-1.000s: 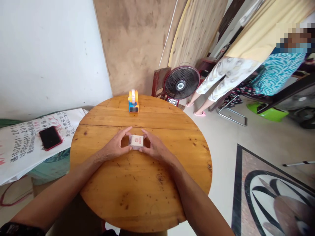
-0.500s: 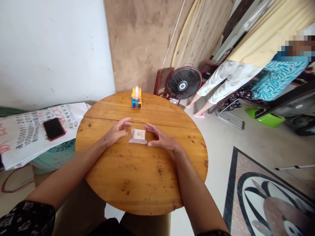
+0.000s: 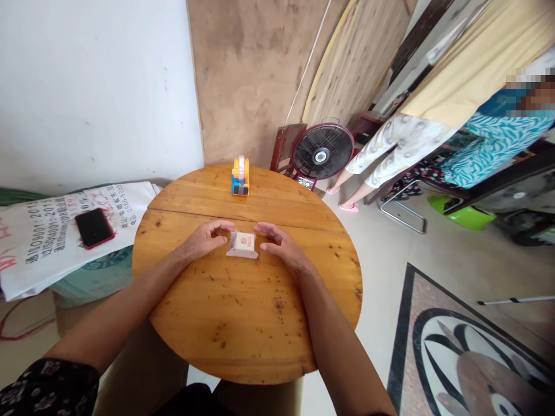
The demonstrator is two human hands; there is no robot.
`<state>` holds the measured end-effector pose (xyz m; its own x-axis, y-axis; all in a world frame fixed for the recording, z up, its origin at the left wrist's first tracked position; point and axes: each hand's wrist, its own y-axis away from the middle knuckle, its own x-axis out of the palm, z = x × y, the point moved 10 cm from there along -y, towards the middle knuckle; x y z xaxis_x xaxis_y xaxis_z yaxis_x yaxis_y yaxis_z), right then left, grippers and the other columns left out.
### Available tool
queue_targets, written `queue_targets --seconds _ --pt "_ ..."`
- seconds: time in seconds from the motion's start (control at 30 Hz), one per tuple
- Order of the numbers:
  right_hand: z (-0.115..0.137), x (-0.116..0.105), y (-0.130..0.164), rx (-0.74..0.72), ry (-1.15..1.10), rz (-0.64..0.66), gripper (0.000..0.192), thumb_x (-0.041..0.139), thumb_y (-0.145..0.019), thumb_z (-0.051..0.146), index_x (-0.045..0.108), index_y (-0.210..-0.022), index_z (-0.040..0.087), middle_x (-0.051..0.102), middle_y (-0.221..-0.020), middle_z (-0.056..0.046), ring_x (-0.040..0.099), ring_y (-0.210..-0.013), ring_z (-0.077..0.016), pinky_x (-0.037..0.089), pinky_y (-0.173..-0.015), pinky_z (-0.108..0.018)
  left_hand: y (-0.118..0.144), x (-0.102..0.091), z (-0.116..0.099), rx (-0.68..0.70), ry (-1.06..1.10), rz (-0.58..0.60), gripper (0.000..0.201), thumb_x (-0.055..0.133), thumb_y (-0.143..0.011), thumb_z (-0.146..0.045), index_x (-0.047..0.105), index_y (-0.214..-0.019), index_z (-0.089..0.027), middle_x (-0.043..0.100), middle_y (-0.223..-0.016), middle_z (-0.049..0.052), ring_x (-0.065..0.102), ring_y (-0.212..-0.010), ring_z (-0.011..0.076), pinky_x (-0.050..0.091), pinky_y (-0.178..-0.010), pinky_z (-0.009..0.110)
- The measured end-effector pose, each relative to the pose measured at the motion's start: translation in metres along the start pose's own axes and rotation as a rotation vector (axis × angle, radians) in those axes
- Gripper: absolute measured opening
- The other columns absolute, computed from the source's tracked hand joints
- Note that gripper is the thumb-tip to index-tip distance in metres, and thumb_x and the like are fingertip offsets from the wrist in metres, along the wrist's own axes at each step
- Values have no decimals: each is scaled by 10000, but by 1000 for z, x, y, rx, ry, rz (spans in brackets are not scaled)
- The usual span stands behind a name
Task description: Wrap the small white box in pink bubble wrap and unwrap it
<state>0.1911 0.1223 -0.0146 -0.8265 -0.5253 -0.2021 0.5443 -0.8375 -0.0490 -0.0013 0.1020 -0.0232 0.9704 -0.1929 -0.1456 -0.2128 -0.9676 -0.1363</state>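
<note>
A small clear-wrapped packet [image 3: 243, 245], pale with red print on its top, lies flat on the round wooden table [image 3: 243, 323]. My left hand [image 3: 208, 238] is just left of it, fingers curved and apart from the thumb, holding nothing. On the packet's other side my right hand [image 3: 281, 245] is likewise open, its fingertips very near the packet's right edge. Farther back on the table stands an orange and blue tape dispenser [image 3: 240, 175] with a roll of tape in it.
A dark phone [image 3: 94, 228] rests on a white printed sack [image 3: 47, 242] left of the table. Behind the table are a wooden chair [image 3: 286, 144] and a round fan [image 3: 323, 151]. Two people are at the right, one standing in patterned trousers [image 3: 392, 144].
My left hand has moved slightly down and right, closer to the packet. My right hand has shifted a little left and down. The camera view has tilted slightly.
</note>
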Motion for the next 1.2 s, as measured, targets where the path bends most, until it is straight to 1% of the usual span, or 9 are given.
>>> queue_targets --seconds 0.1,0.27,0.33,0.47,0.57,0.8,0.9,1.03,1.2 --pt "0 1 0 -10 2 -43 557 777 -727 393 599 -1242 275 651 -1302 -65 542 -1291 -265 352 -1138 -475 3 1 0 7 -110 34 530 631 -710 -263 611 -1229 -156 660 -1255 112 599 -1119 269 448 -993 426" --pt "8 18 5 -45 153 -2 839 818 -682 455 456 -1414 262 578 -1388 -111 524 -1306 -286 359 -1129 -479 7 10 -6 83 -234 94 706 686 -742 -340 483 -1397 -171 551 -1405 150 517 -1276 322 407 -1064 462" --pt "11 24 7 -64 231 3 886 812 -688 475 418 -1448 250 560 -1399 -126 537 -1288 -296 381 -1107 -483 8 14 -9 135 -278 105 790 717 -731 -356 426 -1439 -162 537 -1410 174 509 -1292 333 386 -1087 488" --pt "14 28 5 -93 384 -42 822 783 -722 441 435 -1439 241 608 -1316 -129 571 -1218 -305 409 -1062 -501 8 22 -11 172 -337 136 828 710 -750 -344 359 -1477 -161 546 -1399 181 524 -1280 329 385 -1095 504" --pt "11 28 4 -81 451 -62 805 786 -714 394 449 -1428 234 623 -1278 -129 577 -1187 -312 415 -1045 -511 9 22 -12 181 -384 134 795 687 -758 -309 368 -1473 -174 566 -1383 160 537 -1263 321 390 -1098 496" --pt "21 30 12 -102 470 -15 831 774 -731 480 418 -1451 266 561 -1386 -130 522 -1273 -333 384 -1079 -533 12 23 -17 203 -437 121 777 659 -741 -259 375 -1457 -156 577 -1358 167 551 -1235 313 395 -1081 501" --pt "37 26 16 -174 427 -62 693 727 -783 482 471 -1395 281 522 -1425 -116 501 -1312 -305 399 -1087 -491 12 26 -20 226 -468 134 800 674 -736 -285 364 -1464 -165 568 -1369 168 534 -1253 325 381 -1084 514" --pt "52 27 17 -312 470 -154 388 690 -818 353 596 -1183 263 584 -1327 -110 554 -1248 -265 432 -1057 -458 12 29 -22 241 -504 156 846 715 -726 -356 355 -1471 -181 545 -1394 176 526 -1260 347 383 -1070 528" --pt "55 35 16 -393 644 -225 275 667 -820 279 629 -1091 248 623 -1265 -114 594 -1183 -255 454 -1012 -460 11 31 -20 230 -530 162 870 731 -719 -375 345 -1477 -192 565 -1371 164 533 -1248 344 387 -1062 522"
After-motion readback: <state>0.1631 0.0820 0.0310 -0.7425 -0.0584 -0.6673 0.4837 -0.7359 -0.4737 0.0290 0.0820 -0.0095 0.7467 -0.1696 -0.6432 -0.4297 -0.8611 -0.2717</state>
